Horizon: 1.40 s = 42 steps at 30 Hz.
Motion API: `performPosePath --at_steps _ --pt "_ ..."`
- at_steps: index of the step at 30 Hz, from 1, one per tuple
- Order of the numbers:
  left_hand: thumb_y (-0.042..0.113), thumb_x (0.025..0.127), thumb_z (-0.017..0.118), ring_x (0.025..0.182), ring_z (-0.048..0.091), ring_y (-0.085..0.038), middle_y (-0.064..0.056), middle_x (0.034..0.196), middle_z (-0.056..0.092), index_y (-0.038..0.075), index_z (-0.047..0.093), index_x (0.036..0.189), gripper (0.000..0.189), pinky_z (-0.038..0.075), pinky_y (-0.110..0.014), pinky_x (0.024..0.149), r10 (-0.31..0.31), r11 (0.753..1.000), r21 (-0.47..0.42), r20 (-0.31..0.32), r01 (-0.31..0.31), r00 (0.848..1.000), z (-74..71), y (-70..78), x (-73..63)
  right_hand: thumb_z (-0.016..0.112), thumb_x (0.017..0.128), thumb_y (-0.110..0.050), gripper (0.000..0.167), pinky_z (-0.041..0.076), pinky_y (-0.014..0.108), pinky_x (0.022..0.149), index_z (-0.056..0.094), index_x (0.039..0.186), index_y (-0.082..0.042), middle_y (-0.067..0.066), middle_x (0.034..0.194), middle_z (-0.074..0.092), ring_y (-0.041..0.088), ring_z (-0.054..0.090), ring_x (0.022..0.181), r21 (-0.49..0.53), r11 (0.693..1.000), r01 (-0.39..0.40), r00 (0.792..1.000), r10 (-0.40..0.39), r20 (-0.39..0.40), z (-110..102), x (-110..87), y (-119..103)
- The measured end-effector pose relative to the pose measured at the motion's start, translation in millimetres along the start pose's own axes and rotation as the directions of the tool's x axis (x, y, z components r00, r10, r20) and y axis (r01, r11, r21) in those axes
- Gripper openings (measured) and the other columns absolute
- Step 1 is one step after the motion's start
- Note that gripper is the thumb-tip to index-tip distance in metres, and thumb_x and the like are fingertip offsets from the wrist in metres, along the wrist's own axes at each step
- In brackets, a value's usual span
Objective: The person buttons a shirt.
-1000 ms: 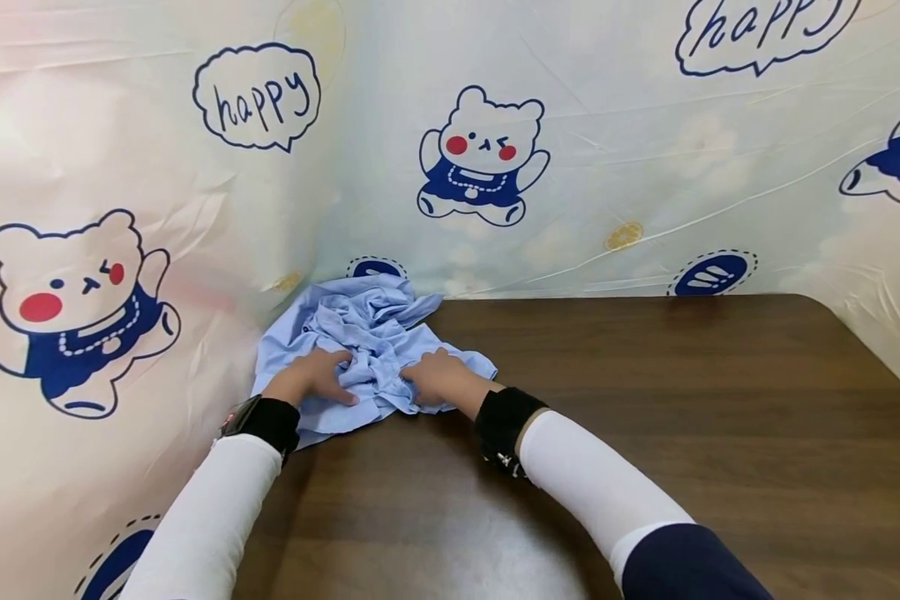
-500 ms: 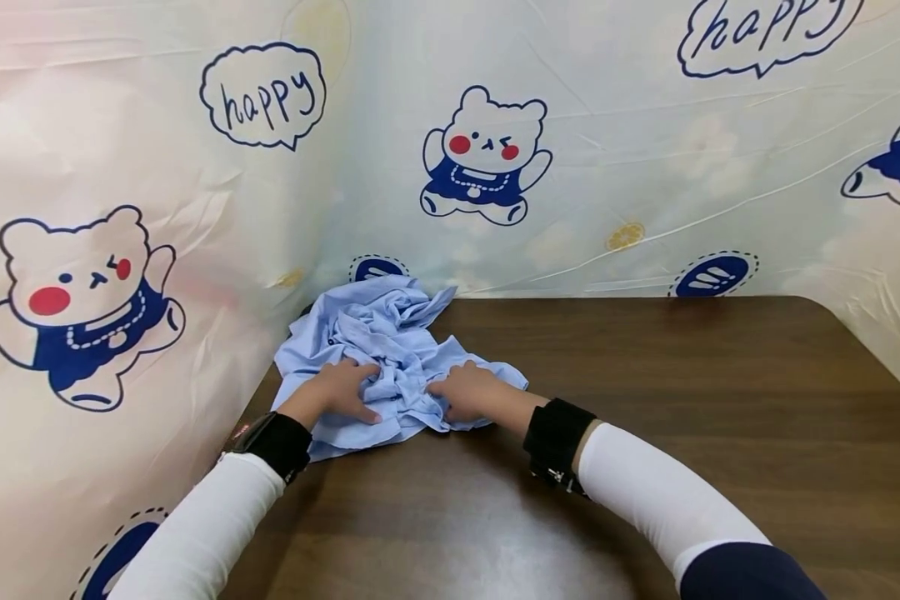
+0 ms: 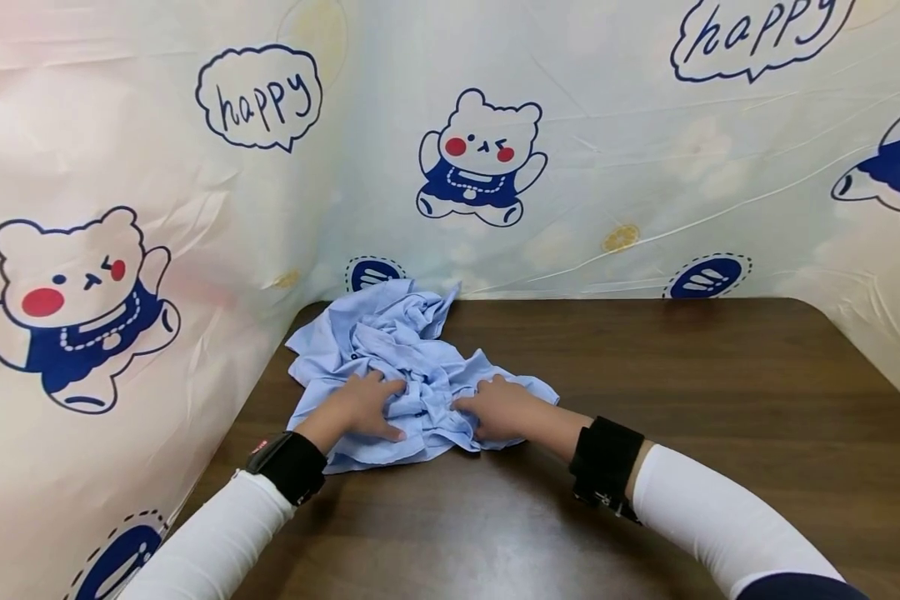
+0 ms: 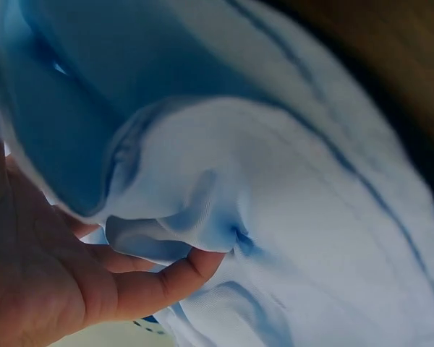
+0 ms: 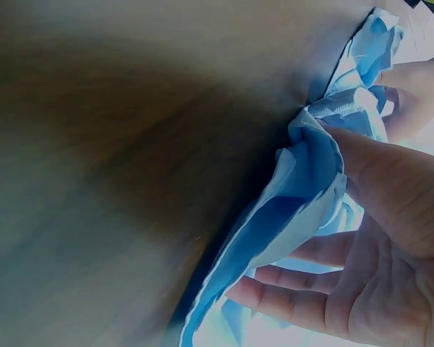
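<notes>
A crumpled light blue shirt (image 3: 390,321) lies in a heap at the far left of the table, a small dark button showing among its folds. My left hand (image 3: 356,407) holds the near left part; in the left wrist view its thumb (image 4: 195,273) meets the fabric while the other fingers go behind a fold. To its right, my right hand (image 3: 506,408) pinches the shirt between thumb and index finger. The right wrist view has its remaining fingers (image 5: 289,296) along the cloth's loose edge. Some fingertips are hidden by fabric.
The brown wooden table (image 3: 682,400) extends to the right and toward me. A printed curtain (image 3: 592,167) with bear drawings hangs along the back and left edges. Black straps (image 3: 607,462) circle both wrists.
Both hands have moved right and a little nearer, and the shirt has slid along with them. More of the table's far left corner is now uncovered.
</notes>
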<state>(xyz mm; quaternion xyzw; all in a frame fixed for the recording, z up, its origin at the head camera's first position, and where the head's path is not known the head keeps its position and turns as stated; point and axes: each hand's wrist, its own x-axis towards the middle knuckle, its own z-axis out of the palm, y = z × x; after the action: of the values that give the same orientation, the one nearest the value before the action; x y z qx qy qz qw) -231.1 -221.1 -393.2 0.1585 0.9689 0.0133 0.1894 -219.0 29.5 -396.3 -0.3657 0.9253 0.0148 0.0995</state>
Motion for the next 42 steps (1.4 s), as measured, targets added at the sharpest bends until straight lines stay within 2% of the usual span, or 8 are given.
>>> performPosePath --at_steps 9,16,23,28,33,42 --pt "0.055 0.076 0.078 0.133 0.030 -0.054 -0.020 0.148 0.038 0.023 0.045 0.147 0.084 0.037 -0.072 0.092 0.038 0.999 0.013 0.001 -0.038 0.999 2.4 32.1 -1.7 0.073 0.086 -0.027 0.050 0.051 0.045 0.079 0.058 0.134 -0.029 0.014 0.115 0.061 0.035 0.056 0.102 0.017 1.000 0.000 1.000 0.000 -0.008 6 -24.5 12" --pt "0.055 0.076 0.077 0.131 0.033 -0.050 -0.018 0.147 0.039 0.025 0.046 0.147 0.083 0.040 -0.069 0.091 0.110 0.992 0.057 0.008 -0.110 0.994 8.0 59.3 3.5 0.075 0.084 -0.025 0.051 0.052 0.047 0.075 0.059 0.133 -0.028 0.017 0.115 0.061 0.037 0.057 0.102 0.034 0.999 -0.006 1.000 0.007 -0.022 13 -48.3 24" --pt "0.056 0.075 0.078 0.129 0.037 -0.048 -0.016 0.144 0.043 0.026 0.047 0.145 0.083 0.044 -0.065 0.088 0.173 0.979 0.111 -0.009 -0.171 0.985 9.6 85.6 6.9 0.076 0.081 -0.022 0.052 0.052 0.047 0.068 0.061 0.131 -0.026 0.019 0.108 0.062 0.037 0.058 0.096 0.043 0.999 -0.003 0.997 0.006 -0.075 19 -72.6 36" --pt "0.055 0.076 0.078 0.130 0.037 -0.047 -0.014 0.144 0.043 0.027 0.047 0.145 0.081 0.045 -0.063 0.089 0.199 0.973 0.122 0.001 -0.198 0.980 6.8 101.6 7.0 0.076 0.082 -0.022 0.052 0.053 0.050 0.069 0.060 0.131 -0.024 0.024 0.116 0.061 0.041 0.058 0.099 0.063 0.998 -0.012 0.996 0.018 -0.086 21 -88.9 41" --pt "0.056 0.076 0.077 0.131 0.036 -0.046 -0.013 0.146 0.041 0.030 0.045 0.146 0.082 0.045 -0.062 0.090 0.212 0.967 0.141 0.023 -0.213 0.977 5.5 118.0 11.8 0.076 0.082 -0.023 0.052 0.053 0.054 0.072 0.060 0.131 -0.023 0.028 0.122 0.058 0.046 0.057 0.104 0.085 0.995 -0.044 0.995 0.051 -0.085 25 -105.0 47" --pt "0.059 0.076 0.076 0.134 0.032 -0.047 -0.012 0.150 0.037 0.032 0.042 0.148 0.085 0.043 -0.064 0.091 0.248 0.954 0.158 0.051 -0.253 0.967 5.7 145.5 27.3 0.079 0.079 -0.022 0.054 0.053 0.052 0.064 0.061 0.130 -0.022 0.029 0.124 0.057 0.049 0.057 0.099 0.102 0.990 -0.098 0.989 0.108 -0.102 30 -131.1 57"
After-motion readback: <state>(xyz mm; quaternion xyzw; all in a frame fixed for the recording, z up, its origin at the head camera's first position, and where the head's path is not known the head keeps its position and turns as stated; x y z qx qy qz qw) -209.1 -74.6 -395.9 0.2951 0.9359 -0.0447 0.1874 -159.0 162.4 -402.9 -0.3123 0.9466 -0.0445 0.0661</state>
